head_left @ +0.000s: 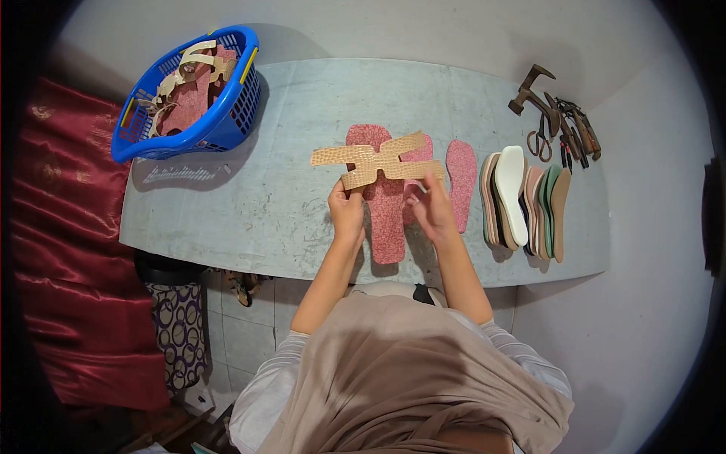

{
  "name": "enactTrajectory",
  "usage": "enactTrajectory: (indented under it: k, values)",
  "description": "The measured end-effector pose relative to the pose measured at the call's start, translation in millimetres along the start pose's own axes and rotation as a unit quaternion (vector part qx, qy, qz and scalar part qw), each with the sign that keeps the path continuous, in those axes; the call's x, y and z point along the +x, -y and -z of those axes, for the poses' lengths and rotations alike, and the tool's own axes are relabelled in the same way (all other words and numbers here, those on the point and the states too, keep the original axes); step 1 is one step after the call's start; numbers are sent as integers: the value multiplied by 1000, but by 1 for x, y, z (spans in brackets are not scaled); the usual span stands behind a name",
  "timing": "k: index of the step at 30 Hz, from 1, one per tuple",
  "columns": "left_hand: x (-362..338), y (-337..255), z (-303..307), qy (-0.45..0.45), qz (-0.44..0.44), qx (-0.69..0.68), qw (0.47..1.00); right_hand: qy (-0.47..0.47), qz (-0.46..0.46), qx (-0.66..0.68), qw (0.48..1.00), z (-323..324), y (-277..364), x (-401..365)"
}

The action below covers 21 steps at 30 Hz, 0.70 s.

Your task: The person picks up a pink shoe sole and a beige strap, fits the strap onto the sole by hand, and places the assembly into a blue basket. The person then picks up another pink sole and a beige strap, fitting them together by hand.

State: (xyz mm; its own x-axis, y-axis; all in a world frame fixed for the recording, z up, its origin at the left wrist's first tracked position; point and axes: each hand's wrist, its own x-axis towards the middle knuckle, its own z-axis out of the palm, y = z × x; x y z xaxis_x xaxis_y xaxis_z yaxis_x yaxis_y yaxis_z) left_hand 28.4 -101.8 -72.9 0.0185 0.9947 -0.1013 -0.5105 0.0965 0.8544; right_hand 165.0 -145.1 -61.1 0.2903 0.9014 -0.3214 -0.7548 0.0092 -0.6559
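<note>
A tan, textured H-shaped strap piece (378,161) is held over a red-pink patterned sole (388,227) on the table. My left hand (347,212) pinches the strap's lower left end between thumb and fingers. At its lower right end is my right hand (433,206), fingers bent and partly spread, the fingertips by the strap's edge; whether they grip it is hard to tell. Partly behind the strap and my right hand lies a second pink sole (418,147). Farther right rests another pink sole (460,181).
A blue basket (246,98) with straps and pink pieces stands at the back left. On the right are a row of coloured soles (560,216), a white sole (512,189), a hammer (527,89), scissors (540,142) and pliers (584,132). A red curtain (83,250) hangs left.
</note>
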Motion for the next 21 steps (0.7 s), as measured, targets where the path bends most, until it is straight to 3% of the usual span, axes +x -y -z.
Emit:
enactTrajectory:
  k: [3, 7, 10, 13, 16, 19, 21]
  values:
    - [1, -1, 6, 1, 18, 1, 1000, 47, 43, 83, 995, 16, 8, 15]
    - [-5, -8, -2, 1, 40, 41, 998, 16, 74, 52, 996, 9, 13, 17]
    - [-8, -6, -4, 5, 23, 48, 999, 9, 48, 12, 999, -12, 17, 1]
    - [-10, -14, -9, 6, 39, 92, 995, 65, 42, -62, 995, 3, 2, 13]
    - [-8, -13, -6, 17, 20, 58, 998, 72, 46, -29, 996, 9, 1, 17]
    - [-5, -9, 2, 47, 57, 25, 997, 74, 7, 46, 996, 2, 3, 16]
    - [-5, -7, 2, 62, 85, -8, 994, 68, -7, 19, 997, 0, -4, 17]
